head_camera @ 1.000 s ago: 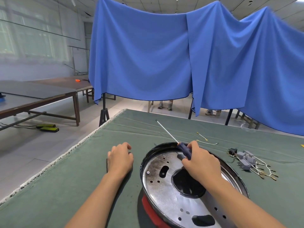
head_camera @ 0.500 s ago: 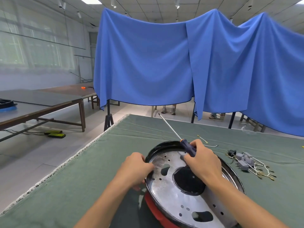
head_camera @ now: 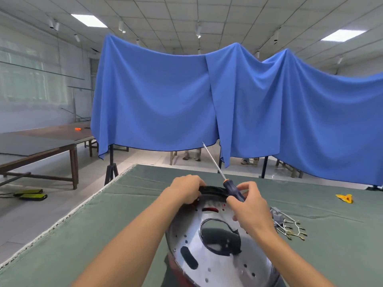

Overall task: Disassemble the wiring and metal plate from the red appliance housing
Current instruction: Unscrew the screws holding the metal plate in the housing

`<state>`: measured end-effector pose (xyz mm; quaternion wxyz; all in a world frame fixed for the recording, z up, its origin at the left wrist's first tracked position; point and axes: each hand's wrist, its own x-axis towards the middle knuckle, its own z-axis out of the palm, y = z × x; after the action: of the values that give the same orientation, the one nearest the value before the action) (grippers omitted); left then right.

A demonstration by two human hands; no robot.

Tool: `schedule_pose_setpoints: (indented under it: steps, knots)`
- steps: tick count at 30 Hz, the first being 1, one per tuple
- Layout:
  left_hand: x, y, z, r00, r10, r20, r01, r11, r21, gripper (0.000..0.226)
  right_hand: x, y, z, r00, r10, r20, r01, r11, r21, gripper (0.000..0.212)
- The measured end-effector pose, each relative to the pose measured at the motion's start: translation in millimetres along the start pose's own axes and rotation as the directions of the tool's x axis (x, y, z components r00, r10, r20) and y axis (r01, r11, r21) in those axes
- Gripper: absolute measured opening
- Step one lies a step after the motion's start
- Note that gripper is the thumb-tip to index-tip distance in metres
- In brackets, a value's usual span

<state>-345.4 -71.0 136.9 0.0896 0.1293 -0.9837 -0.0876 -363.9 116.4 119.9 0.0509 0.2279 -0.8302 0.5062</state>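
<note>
Item: round shiny perforated metal plate (head_camera: 217, 245) in red housing, table's near edge. Left hand (head_camera: 184, 190) grips black far rim (head_camera: 213, 189); right hand (head_camera: 250, 212) grasps blue-handled screwdriver (head_camera: 233, 192). Step, likely: prying plate free. Next: firm lift.

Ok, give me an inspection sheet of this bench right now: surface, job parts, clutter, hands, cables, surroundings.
Surface: green cloth covering the table.
Job's things: round metal plate with holes, tilted, on the red housing; black rim at the far edge.
Clutter: yellow scrap far right on the cloth.
Hands: left hand grips the rim; right hand holds a screwdriver, shaft pointing up and away.
Cables: loose wire bundle with connectors lies right of the plate.
Surroundings: blue curtain behind; brown tables at left.
</note>
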Motion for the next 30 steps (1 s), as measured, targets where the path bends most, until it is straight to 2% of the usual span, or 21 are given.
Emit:
schedule_pose_setpoints:
  steps: [3,7,13,15,17,20,23,25,27,30]
  knots:
    - [14.0,16.0,27.2,1.0,0.031,-0.002,-0.031,0.996,0.085,0.018,1.6,18.2,-2.3,0.999,0.032,0.032,-0.035,0.995,0.096,0.028]
    - [10.2,26.1,56.9,1.0,0.004,-0.002,-0.004,1.0,-0.004,0.029,2.4,36.0,2.4,0.992,-0.051,0.114,0.037,0.992,0.124,0.036]
    - [-24.2,22.7,56.1,0.976,-0.215,-0.019,0.216,0.972,0.097,0.028,14.3,10.1,5.5,0.993,-0.024,0.119,-0.042,0.853,0.521,0.029]
    - [-36.4,19.7,56.8,0.974,-0.227,-0.011,0.227,0.966,0.127,0.028,17.5,-5.8,3.0,0.98,-0.087,0.177,-0.039,0.796,0.604,0.038]
    - [-45.0,15.5,56.4,0.976,-0.211,-0.055,0.216,0.968,0.127,0.027,19.3,-19.7,0.0,0.953,-0.19,0.236,0.005,0.788,0.615,0.051]
    - [-50.9,7.6,50.3,0.974,-0.194,-0.121,0.201,0.978,0.048,0.031,16.2,-37.1,-3.2,0.912,-0.326,0.25,0.176,0.86,0.48,0.041]
    - [-51.8,-1.4,45.3,0.975,-0.19,-0.113,0.19,0.982,-0.007,0.039,11.5,-44.7,-5.4,0.891,-0.448,0.075,0.423,0.879,0.22,0.024]
    - [-51.9,-4.0,45.1,0.976,-0.178,-0.125,0.179,0.984,0.003,0.036,8.7,-48.0,-7.7,0.828,-0.556,-0.068,0.56,0.827,0.053,0.029]
    - [-52.0,-4.4,44.8,0.977,-0.168,-0.132,0.173,0.985,0.022,0.03,8.2,-51.5,-10.3,0.747,-0.642,-0.17,0.627,0.766,-0.137,0.036]
    - [-51.6,-5.9,42.9,0.986,-0.131,-0.102,0.137,0.99,0.044,0.024,9.1,-59.8,-13.8,0.701,-0.673,-0.234,0.612,0.737,-0.285,0.029]
